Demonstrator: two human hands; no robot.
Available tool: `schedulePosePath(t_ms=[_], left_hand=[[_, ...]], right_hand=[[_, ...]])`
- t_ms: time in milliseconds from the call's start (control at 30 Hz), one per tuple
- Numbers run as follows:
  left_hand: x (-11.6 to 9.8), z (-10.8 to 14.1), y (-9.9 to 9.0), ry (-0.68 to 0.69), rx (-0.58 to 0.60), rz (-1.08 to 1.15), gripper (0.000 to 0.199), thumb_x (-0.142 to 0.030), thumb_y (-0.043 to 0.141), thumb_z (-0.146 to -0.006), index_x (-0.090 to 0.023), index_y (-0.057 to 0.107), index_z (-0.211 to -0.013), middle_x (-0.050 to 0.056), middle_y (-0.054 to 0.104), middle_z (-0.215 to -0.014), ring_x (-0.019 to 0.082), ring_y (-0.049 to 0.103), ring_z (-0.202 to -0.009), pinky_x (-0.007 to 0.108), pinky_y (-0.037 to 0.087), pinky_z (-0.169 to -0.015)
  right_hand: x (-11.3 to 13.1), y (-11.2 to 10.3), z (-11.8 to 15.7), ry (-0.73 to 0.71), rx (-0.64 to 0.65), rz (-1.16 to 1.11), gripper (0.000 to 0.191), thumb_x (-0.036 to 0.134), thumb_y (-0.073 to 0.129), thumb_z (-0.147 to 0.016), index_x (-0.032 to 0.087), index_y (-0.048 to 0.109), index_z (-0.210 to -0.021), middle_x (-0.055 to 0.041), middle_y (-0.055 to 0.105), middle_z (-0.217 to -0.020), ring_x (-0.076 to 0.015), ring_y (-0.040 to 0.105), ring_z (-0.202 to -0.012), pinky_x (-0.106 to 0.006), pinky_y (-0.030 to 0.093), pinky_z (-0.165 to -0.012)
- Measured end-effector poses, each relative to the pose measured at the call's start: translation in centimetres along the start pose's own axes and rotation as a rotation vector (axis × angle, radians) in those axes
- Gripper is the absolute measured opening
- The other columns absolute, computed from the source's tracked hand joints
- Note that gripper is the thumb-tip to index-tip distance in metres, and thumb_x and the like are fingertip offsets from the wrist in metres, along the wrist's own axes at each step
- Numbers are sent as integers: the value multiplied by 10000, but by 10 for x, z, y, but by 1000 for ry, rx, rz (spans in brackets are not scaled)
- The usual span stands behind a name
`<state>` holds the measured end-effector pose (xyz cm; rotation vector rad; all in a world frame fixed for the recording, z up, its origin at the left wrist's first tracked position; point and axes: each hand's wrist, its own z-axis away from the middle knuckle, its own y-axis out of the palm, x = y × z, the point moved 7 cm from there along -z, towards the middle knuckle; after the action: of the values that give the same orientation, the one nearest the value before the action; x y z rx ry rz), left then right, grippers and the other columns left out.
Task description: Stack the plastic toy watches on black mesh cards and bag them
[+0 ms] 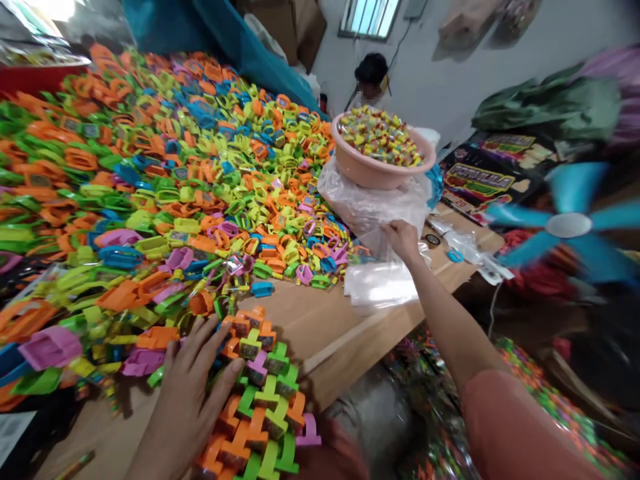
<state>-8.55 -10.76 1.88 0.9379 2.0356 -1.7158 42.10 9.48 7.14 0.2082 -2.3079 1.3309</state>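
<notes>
My left hand point(200, 377) rests with fingers spread against a neat stack of plastic toy watches point(260, 400) in orange, green, yellow and pink at the table's near edge. Farther out, my right hand point(403, 240) is closed, its fingertips pinching the clear plastic bags point(370, 230) beneath a pink basin. Just below that hand lies a flat pile of clear bags point(383, 285) on the wooden table point(295, 333). A big loose heap of similar coloured toy watches point(200, 167) covers the left and back of the table.
The pink basin point(383, 175) is heaped with small wrapped candies. At right, a blue-bladed fan point(569, 225) spins beside dark printed boxes point(480, 177). A tape roll point(433, 239) lies near the table's right edge. Beyond the basin is another person point(371, 80).
</notes>
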Motion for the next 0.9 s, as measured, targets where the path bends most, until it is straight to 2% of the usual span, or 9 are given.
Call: schedulePosePath(t_ms=[67,133,267,367,433,533,633,767,900], left_hand=[[3,-5,-1,-33,-14,39,486,-572,481,-989,-286,631,-1353,88,563,-1529,363,451,-1478,690,63,-1275],[1,-15,-6,-71,-45,116,489,-597,508,-961,-274,686,-1283,98,613,-1472,368,493,-1443,691,59,-1274],[-25,-44,-13,-156,-47,401,476,-587,599,-906,-251,722,-1221,110,632,-1442,346,544,-1389,601,319,-1233],[-59,-64,3,-235,66,739,529,-607,682,-864,-219,724,-1220,120,698,-1332,317,620,-1279,485,455,-1132],[-80,-76,20,-279,127,1007,575,-629,792,-776,-186,756,-1140,126,736,-1244,300,645,-1215,420,466,-1095],[-90,-93,47,-459,151,1432,577,-543,977,-569,-145,786,-941,118,762,-1071,256,670,-1091,341,485,-994],[-81,-107,56,-588,85,1667,543,-444,1034,-488,-142,759,-844,81,751,-947,197,685,-934,293,512,-859],[-59,-115,43,-613,-23,1723,354,-313,964,-686,-159,747,-921,46,749,-936,129,686,-853,220,519,-773],[-45,-110,41,-681,-79,1734,157,-188,871,-796,-148,723,-834,17,710,-787,85,647,-705,177,506,-669]], right_hand=[[26,-6,-17,-31,-46,-35,314,392,615,-857,165,709,-663,-74,692,-677,-208,569,-681,-311,346,-637],[56,-12,-32,-70,-91,-80,347,416,611,-877,154,720,-678,-66,688,-656,-209,583,-667,-313,354,-636],[127,-20,-44,-171,-175,-309,412,491,607,-886,139,730,-709,-52,682,-646,-200,583,-648,-306,381,-632],[184,-15,-32,-227,-177,-542,446,550,624,-863,141,732,-718,-33,655,-632,-181,558,-630,-295,386,-623],[218,-6,-14,-244,-159,-664,450,565,639,-858,151,717,-699,-8,605,-604,-163,524,-610,-289,374,-613],[261,11,21,-257,-101,-841,443,561,658,-869,166,689,-671,14,556,-599,-145,487,-601,-283,368,-607],[287,30,54,-240,-30,-985,434,563,666,-874,173,697,-685,12,576,-628,-146,492,-624,-281,385,-622],[301,58,80,-156,96,-1133,451,603,700,-840,173,709,-704,15,579,-637,-136,467,-607,-280,377,-613],[300,83,89,14,206,-1339,493,673,756,-748,183,703,-720,22,583,-627,-121,431,-556,-270,351,-564]])
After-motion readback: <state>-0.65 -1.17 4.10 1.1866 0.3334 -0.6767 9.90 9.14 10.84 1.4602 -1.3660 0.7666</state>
